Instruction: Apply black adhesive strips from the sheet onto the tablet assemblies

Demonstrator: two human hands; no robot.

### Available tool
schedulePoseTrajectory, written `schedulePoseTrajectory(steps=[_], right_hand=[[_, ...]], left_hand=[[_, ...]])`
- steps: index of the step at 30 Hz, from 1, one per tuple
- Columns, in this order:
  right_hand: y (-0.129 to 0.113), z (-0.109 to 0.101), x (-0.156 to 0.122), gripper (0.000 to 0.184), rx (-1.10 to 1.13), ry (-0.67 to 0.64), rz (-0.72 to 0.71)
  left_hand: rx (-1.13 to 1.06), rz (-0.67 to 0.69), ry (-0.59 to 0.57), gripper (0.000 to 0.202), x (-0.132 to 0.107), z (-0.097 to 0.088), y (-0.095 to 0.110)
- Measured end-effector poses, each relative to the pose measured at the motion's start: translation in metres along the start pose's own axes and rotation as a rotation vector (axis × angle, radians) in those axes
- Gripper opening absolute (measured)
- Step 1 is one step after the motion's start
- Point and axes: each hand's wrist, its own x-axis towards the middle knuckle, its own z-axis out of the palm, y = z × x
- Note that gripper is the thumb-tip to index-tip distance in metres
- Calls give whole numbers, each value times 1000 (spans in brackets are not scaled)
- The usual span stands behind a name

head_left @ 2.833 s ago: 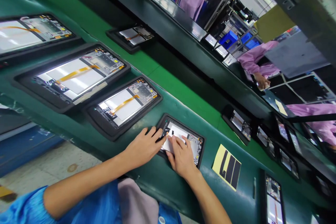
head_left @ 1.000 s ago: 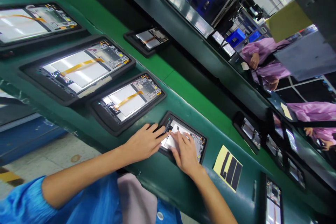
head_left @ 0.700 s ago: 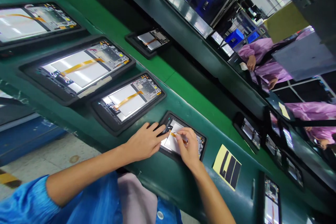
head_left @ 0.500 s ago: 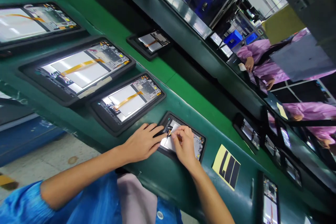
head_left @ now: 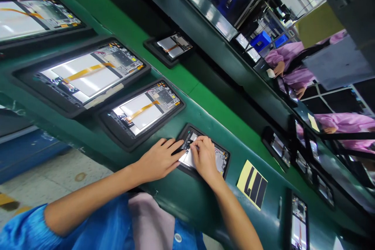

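Observation:
An opened tablet (head_left: 220, 164) lies in a black holder (head_left: 187, 128) in front of me, its white inner panel and circuit board partly covered by my hands. My left hand (head_left: 159, 160) rests with fingers spread, fingertips on the tablet's left end. Over the middle of the tablet, my right hand (head_left: 205, 156) has thumb and forefinger pinched together beside small dark parts. Whatever the pinch holds is too small to make out. To the right sits a yellow sheet (head_left: 243, 177) bearing several black strips.
More opened tablets with orange ribbon cables stand in holders to the left, such as this nearest tablet (head_left: 143, 111). Another tablet (head_left: 299, 222) is at lower right. Beyond the green belt (head_left: 202, 93), people in pink sleeves (head_left: 288, 56) work at a further bench.
My right hand has shifted very slightly up and left over the tablet, its pinch still closed. My left hand stays in place. The view has tilted slightly.

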Motion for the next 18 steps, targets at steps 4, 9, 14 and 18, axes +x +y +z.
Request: schedulePoseTrajectory(steps=[4,9,14,18], right_hand=[[2,1,2,19,-8,-2,-6],[2,3,3,18,35,19,-11],[6,-8,-11,20,176,181,-11],[11,-23,-47,23,106,152,-108]], left_hand=[[37,1,-42,40,5,-1,1],[71,-7,-96,45,9,-2,2],[59,-37,-121,46,13,-4,6],[9,-119,-136,43,20,-2,8]])
